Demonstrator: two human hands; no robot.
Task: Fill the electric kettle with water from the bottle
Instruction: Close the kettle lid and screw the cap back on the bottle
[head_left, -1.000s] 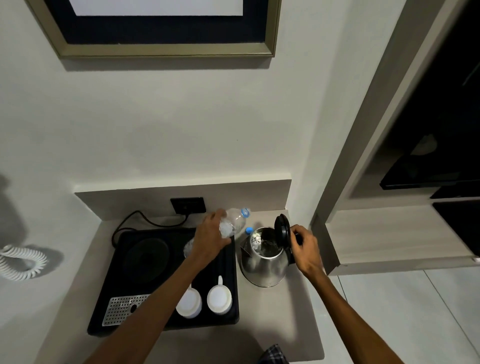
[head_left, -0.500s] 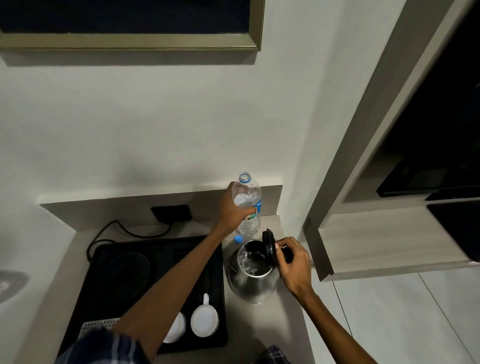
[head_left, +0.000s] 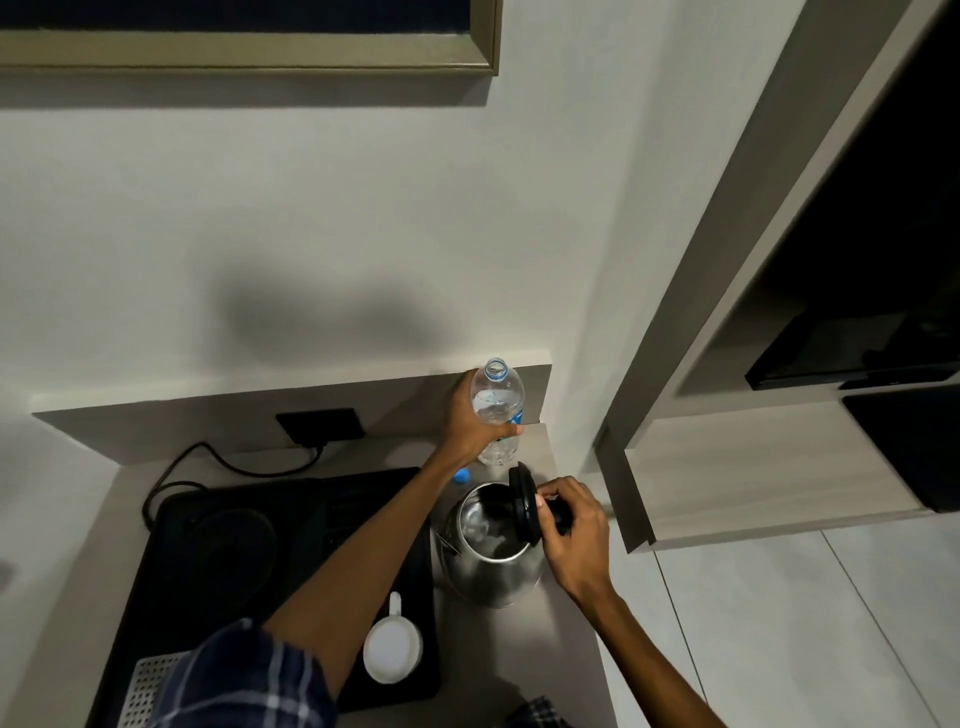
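Since a second ago the left hand (head_left: 470, 423) has swung the bottle (head_left: 496, 410) from tilted to upright, fingers wrapped round it, uncapped, just beyond the kettle (head_left: 488, 545). Right hand (head_left: 571, 525) pinches the raised lid (head_left: 522, 504) open on the counter (head_left: 519, 649). Pouring looks paused or finished.

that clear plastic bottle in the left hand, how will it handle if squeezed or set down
The bottle looks thin-walled and holds little water, so it is probably light and may dent under the left hand. Tall, narrow and uncapped, it could tip and spill beside the kettle.
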